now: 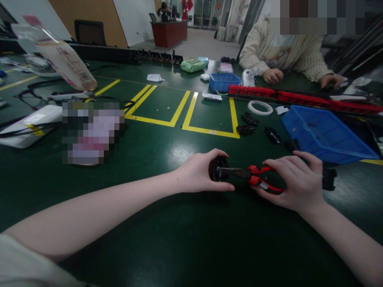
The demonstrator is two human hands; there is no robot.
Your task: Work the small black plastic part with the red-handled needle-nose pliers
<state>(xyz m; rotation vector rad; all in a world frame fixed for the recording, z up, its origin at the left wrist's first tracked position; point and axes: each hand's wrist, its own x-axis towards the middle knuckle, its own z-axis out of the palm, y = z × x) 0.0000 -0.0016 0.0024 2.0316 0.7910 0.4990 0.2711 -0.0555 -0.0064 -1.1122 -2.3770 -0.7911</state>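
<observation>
Black, glossy, rounded part [218, 169]; red-handled pliers [254, 175] touch it.

From my remote seat I looked over a dark green tabletop [191, 247] toward an office-like room. A pale wall [133, 22] met a tan, finely lined panel [89, 12] on the left, where a dark chair back [89, 32] stood. Farther off I saw a reddish-brown desk [169, 34] with another chair [153, 17] beside it, on a grey floor [199, 44]. Glass panels [206, 14] ran behind, with a red decoration [218, 6] among them. Soft whitish light glared off the tabletop; the far right background was dark and too blurred for me to read.
</observation>
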